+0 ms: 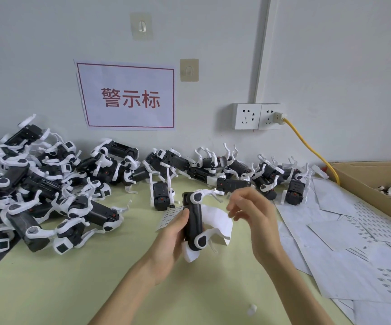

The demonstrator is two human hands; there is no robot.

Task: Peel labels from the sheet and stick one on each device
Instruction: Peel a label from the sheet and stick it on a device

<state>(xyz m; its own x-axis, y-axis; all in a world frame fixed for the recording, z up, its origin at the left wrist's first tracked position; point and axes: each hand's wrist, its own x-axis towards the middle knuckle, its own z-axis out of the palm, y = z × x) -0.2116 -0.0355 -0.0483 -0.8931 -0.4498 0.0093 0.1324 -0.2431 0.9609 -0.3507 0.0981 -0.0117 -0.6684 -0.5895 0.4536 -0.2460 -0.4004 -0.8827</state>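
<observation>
My left hand [172, 233] grips a black device with white arms [195, 221] upright above the green table, together with a curled label sheet [218, 222] that shows behind and to both sides of the device. My right hand [252, 212] hovers just right of the device's top, fingers bent and close together; whether a label sits between the fingertips cannot be told. Several more black-and-white devices lie in a pile [49, 191] at the left and in a row [225, 174] along the wall.
Spent label sheets [354, 254] cover the table's right side. A cardboard box [377, 181] with devices inside stands at far right. A yellow cable [307, 146] runs from the wall socket. A small white scrap [252, 309] lies near the front edge.
</observation>
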